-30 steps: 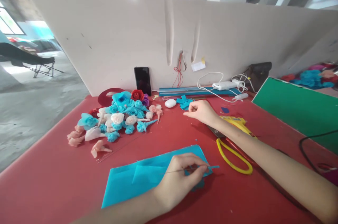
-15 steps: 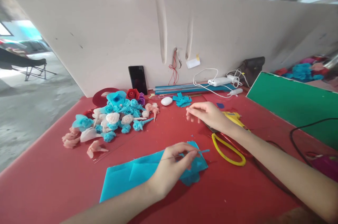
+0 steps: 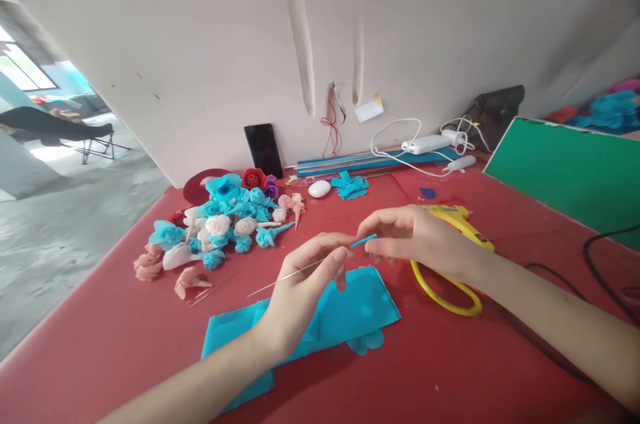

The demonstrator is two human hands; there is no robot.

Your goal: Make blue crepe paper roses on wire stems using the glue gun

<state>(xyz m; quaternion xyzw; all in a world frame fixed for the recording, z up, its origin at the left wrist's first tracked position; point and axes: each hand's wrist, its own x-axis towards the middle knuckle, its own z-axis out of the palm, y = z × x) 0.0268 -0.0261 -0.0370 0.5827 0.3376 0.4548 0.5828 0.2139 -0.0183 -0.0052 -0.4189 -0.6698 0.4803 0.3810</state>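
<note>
My left hand (image 3: 305, 291) pinches a thin wire (image 3: 265, 289) between thumb and fingers. A short blue paper strip (image 3: 364, 241) covers the wire's right end. My right hand (image 3: 415, 241) curves around that end, thumb and fingers apart; I cannot make out whether they touch the strip. Below both hands lies folded blue crepe paper (image 3: 360, 297), with rounded blue petals (image 3: 367, 342) poking out at its near edge.
Blue, white and pink paper flowers (image 3: 217, 224) are heaped at left on the red table (image 3: 125, 344). A yellow glue gun (image 3: 457, 221) and yellow-handled scissors (image 3: 445, 301) lie beside my right hand. Behind are a phone (image 3: 263, 151), blue scraps (image 3: 350, 185) and a green board (image 3: 565, 177).
My left hand has lifted the wire off the paper, up and away. My right hand has come down to the blue-covered end. The view has shifted slightly.
</note>
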